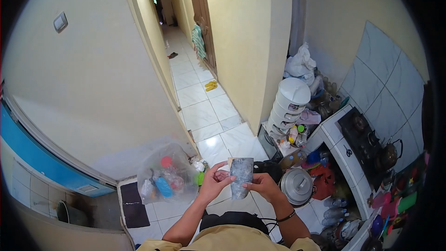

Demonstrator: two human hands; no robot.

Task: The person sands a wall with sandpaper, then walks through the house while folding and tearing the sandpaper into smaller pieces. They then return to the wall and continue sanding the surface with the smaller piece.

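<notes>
A grey, mottled rectangular sheet with whitish smudges is held upright in front of my body. A tan strip shows along its upper left edge; I cannot make out what kind of sheet it is. My left hand grips the left edge, its thumb lying on the face and its fingers behind. On the right, my right hand pinches the lower right edge with the thumb on the front. A dark band circles my right wrist. The fingers behind the sheet are partly hidden.
A clear plastic bag of bottles and scraps stands left on the tiled floor. To the right are a lidded metal pot, stacked white containers and a tiled counter with a stove and kettle. Yellow sandals lie in the hallway.
</notes>
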